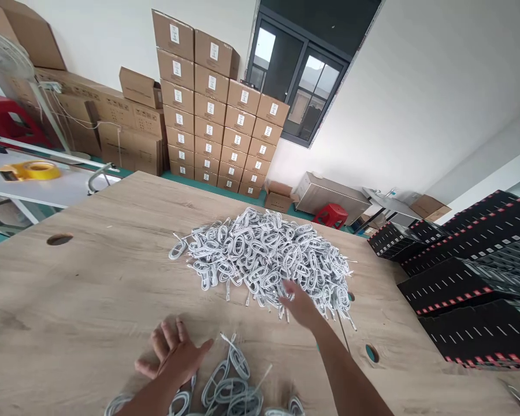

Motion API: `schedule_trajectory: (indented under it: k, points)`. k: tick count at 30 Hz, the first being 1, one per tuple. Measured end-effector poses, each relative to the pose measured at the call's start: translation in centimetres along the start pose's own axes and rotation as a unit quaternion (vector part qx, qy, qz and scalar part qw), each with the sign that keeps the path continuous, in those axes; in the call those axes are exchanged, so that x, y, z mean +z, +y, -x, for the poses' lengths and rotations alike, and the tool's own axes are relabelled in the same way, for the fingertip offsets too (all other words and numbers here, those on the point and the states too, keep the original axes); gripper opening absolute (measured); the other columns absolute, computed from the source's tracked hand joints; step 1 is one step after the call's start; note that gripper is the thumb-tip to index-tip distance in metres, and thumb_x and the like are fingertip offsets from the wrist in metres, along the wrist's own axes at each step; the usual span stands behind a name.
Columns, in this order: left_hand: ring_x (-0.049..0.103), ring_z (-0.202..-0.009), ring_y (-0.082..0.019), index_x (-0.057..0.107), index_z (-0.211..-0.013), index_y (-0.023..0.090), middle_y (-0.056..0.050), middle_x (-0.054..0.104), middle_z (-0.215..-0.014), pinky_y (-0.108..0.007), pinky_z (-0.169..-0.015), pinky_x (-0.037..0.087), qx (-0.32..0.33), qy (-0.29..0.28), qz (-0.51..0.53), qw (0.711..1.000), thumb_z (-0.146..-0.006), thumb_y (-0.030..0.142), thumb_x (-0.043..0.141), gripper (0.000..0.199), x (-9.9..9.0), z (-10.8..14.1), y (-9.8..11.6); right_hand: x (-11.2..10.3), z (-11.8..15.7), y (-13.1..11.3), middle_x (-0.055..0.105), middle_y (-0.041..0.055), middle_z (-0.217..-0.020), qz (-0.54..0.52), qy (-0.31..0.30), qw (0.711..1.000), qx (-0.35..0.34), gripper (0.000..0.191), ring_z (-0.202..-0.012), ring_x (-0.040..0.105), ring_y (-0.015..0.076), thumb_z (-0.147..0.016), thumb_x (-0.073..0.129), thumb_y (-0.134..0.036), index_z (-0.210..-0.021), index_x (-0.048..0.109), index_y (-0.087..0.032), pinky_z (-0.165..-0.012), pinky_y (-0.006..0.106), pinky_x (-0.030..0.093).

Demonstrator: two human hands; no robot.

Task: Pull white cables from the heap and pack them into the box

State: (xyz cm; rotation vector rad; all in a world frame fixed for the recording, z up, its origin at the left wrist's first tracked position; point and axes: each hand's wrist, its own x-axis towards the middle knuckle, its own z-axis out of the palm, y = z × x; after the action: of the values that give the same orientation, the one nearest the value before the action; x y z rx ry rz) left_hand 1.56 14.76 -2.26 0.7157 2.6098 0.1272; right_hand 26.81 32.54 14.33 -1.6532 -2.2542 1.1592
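Note:
A big heap of coiled white cables lies on the wooden table. At the heap's near right edge is my right hand, slightly blurred, its thumb and fingers apart and no cable visible between them. My left hand is palm down over the table with its fingers spread, holding nothing. Close to me, beside and partly behind my left wrist, sits a smaller group of coiled cables, cut off by the bottom of the view.
Black stacked boxes with red marks stand along the right side. Round holes pierce the tabletop. A yellow tape roll rests on a side table at left. Brown cartons are stacked by the wall; a red stool stands beyond the table.

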Motion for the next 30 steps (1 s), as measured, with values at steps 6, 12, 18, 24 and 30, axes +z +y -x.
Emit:
schedule_trajectory:
  k: [6,12,18,24,30]
  points:
    - [-0.019,-0.157,-0.035,0.013,-0.164,0.019,-0.01,-0.009,-0.173,-0.075,-0.119,-0.003,-0.012,0.008,-0.016,1.0,-0.073,0.081,0.046,0.115,0.1,0.0,-0.2,-1.1,-9.8,-4.1,0.053,0.0208,-0.146,0.131,0.221,0.965,0.058,0.063,-0.133,0.054,0.0358,-0.09,0.058,-0.029,-0.148,0.044,-0.013,-0.103,0.044,0.047]
    - [-0.019,-0.157,-0.036,0.007,-0.164,0.02,-0.01,-0.013,-0.172,-0.075,-0.118,-0.006,-0.008,-0.028,-0.032,0.999,-0.078,0.076,0.044,0.109,-1.1,1.1,0.3,-2.1,-9.0,0.2,0.067,0.0147,-0.123,0.029,0.251,0.966,0.054,0.057,-0.091,0.069,0.0263,-0.088,0.048,-0.022,-0.145,0.047,-0.017,-0.074,0.036,0.053]
    - [-0.021,-0.156,-0.036,0.01,-0.164,0.019,-0.01,-0.011,-0.172,-0.076,-0.117,-0.01,-0.005,-0.009,-0.027,1.0,-0.077,0.076,0.046,0.11,-0.7,1.1,0.3,3.0,-6.9,2.7,0.067,0.0154,-0.113,0.012,0.249,0.967,-0.048,0.043,-0.082,0.065,0.0245,-0.089,0.041,-0.015,-0.128,0.061,-0.016,-0.069,0.036,0.053]
    - [-0.016,-0.157,-0.037,0.008,-0.164,0.02,-0.01,-0.012,-0.172,-0.073,-0.119,-0.008,-0.007,-0.027,-0.041,0.999,-0.078,0.076,0.045,0.109,-1.2,1.1,0.3,6.5,-7.4,-0.2,0.067,0.0116,-0.111,0.272,0.16,0.939,-0.134,0.049,-0.105,0.063,0.0277,-0.076,0.058,-0.001,-0.121,0.065,-0.019,-0.093,0.039,0.047]
    - [-0.018,-0.157,-0.036,0.007,-0.164,0.019,-0.01,-0.014,-0.172,-0.074,-0.119,-0.008,-0.011,-0.029,-0.044,0.999,-0.078,0.077,0.045,0.111,-1.7,1.5,0.4,4.3,-8.2,0.5,0.066,0.0083,-0.112,0.283,0.171,0.928,-0.173,0.026,-0.109,0.059,0.0269,-0.077,0.063,-0.007,-0.097,0.068,-0.023,-0.092,0.038,0.043]
